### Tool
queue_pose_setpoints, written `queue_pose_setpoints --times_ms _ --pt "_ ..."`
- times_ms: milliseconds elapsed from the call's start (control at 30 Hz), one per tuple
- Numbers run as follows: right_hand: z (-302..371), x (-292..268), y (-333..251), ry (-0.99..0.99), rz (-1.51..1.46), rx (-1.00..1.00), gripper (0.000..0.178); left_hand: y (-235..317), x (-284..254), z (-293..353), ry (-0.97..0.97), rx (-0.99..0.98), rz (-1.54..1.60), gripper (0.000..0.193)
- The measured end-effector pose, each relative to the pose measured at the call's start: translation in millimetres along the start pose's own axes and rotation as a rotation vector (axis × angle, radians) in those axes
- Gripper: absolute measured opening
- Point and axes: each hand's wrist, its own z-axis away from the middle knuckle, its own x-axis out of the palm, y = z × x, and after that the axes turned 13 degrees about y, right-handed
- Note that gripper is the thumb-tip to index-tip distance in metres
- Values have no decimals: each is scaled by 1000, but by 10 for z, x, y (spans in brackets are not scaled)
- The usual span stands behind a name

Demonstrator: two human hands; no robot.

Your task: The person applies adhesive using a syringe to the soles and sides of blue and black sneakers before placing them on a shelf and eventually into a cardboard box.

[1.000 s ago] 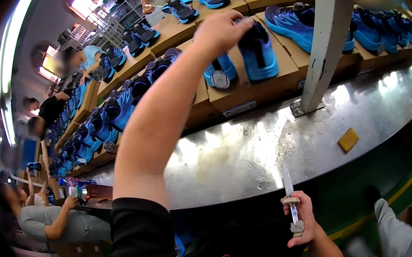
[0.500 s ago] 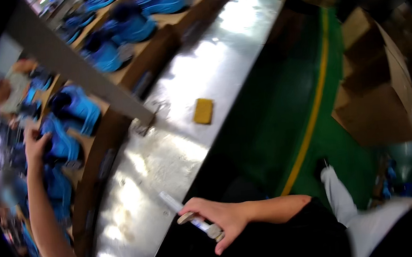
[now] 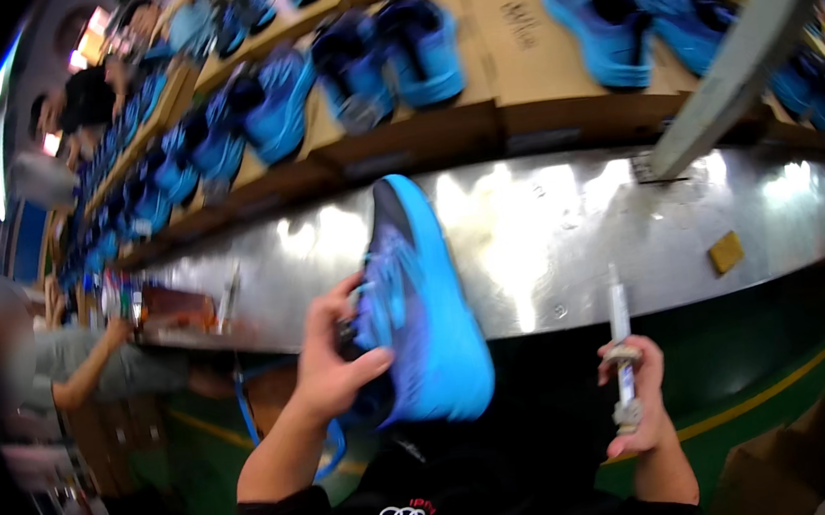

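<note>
My left hand (image 3: 328,362) grips a blue and purple sneaker (image 3: 422,297) at its collar, holding it tilted on its side in front of me with the toe pointing away. Its pale blue sole edge faces right; part of the collar is hidden behind my fingers. To the right, my right hand (image 3: 642,384) is closed round a syringe (image 3: 621,336) with a clear barrel, its thin tip pointing up and away. The syringe is apart from the sneaker. Both hands are at the near edge of a shiny metal bench (image 3: 532,245).
Rows of blue sneakers (image 3: 342,69) stand on cardboard boxes (image 3: 526,44) beyond the bench. A slanted grey post (image 3: 733,53) rises from the bench near a yellow block (image 3: 726,252). Another person's arm (image 3: 84,382) is at the left. A cardboard box (image 3: 805,448) lies lower right.
My left hand has come back from the shoe rows with a sneaker in it. The view has swung left. The syringe stays in my right hand and now stands more upright.
</note>
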Motion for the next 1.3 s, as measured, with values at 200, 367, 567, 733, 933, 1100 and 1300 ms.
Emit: queue_pose_setpoints --times_ms 200,367,567,733,933,1100,1300 --pt "-70 -87 -223 212 339 169 138 -402 369 102 -47 -57 85 64" --pt "-186 77 -261 332 347 232 144 -542 287 176 -49 1 153 66" --pt "-160 157 -293 398 451 279 141 -509 260 21 -183 211 91 78" --pt "-75 121 -325 379 456 310 141 -464 268 21 -198 170 178 68" --pt "-33 401 -669 338 6 300 139 -513 242 -35 -204 198 116 63" --pt "-478 723 -720 69 -424 322 105 -523 277 -119 -233 294 125 63" --pt "-1050 1042 -600 -139 -410 376 99 -524 333 -120 -233 219 240 58"
